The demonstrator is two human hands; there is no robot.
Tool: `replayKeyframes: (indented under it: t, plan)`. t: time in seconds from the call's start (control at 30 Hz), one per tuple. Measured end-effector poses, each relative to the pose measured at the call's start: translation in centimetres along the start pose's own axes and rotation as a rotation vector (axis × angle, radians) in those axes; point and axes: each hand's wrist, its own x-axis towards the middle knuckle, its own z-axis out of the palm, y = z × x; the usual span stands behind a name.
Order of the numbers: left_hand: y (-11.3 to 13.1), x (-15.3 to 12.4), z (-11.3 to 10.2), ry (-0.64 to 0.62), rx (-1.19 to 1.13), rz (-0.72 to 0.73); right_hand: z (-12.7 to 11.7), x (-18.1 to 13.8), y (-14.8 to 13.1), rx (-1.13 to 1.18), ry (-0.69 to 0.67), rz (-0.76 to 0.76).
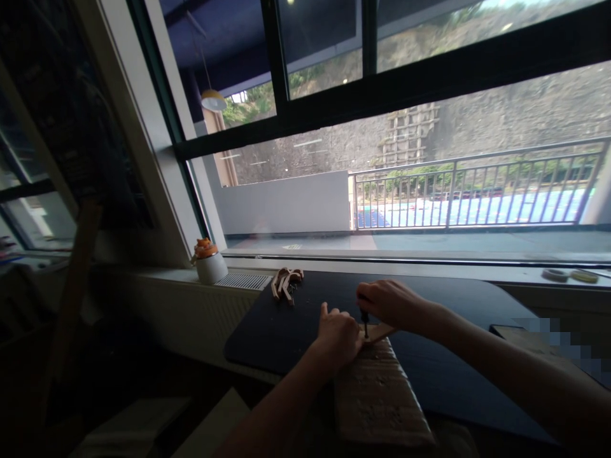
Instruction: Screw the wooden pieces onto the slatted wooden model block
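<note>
My right hand [389,302] is closed around the dark handle of a screwdriver [366,326], whose shaft points down onto a light wooden piece [380,332]. My left hand [338,336] presses on the left end of that wooden piece, its fingers curled around it and partly hidden. Beneath the wood is a brown, tape-wrapped block [379,394] that reaches toward me over the table's near side. Several curved wooden pieces [285,284] lie in a heap at the table's far left, with small bits beside them, perhaps screws.
The dark tabletop [305,324] stands against the window sill. A white jar with an orange top [210,264] sits on the sill at left. Tape rolls [583,277] lie on the right sill. A dark-edged flat object [529,343], partly blurred, rests near my right forearm.
</note>
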Motion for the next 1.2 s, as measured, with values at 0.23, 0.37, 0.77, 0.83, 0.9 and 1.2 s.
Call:
replayKeyframes:
  t: [0.23,0.37,0.77,0.83,0.9,1.2]
  plan:
    - [-0.2,0.1,0.7,0.042,-0.001,0.019,0.8,0.6,-0.1,-0.063,0.05,0.158]
    - [-0.3,0.3,0.8,0.034,0.012,0.017,-0.4,0.0,0.2,-0.033,0.045,0.093]
    - [-0.1,0.1,0.5,0.015,0.003,0.011,1.4,0.7,-0.2,-0.044,0.018,0.11]
    - [-0.1,0.2,0.6,0.023,0.009,0.014,1.4,0.8,-0.3,-0.05,0.014,0.124]
    - [-0.2,0.3,0.7,0.028,0.009,0.015,0.8,0.7,-0.2,-0.037,0.0,0.108]
    - [-0.2,0.2,0.7,0.033,0.005,0.011,0.3,-0.3,0.6,0.07,-0.074,0.048]
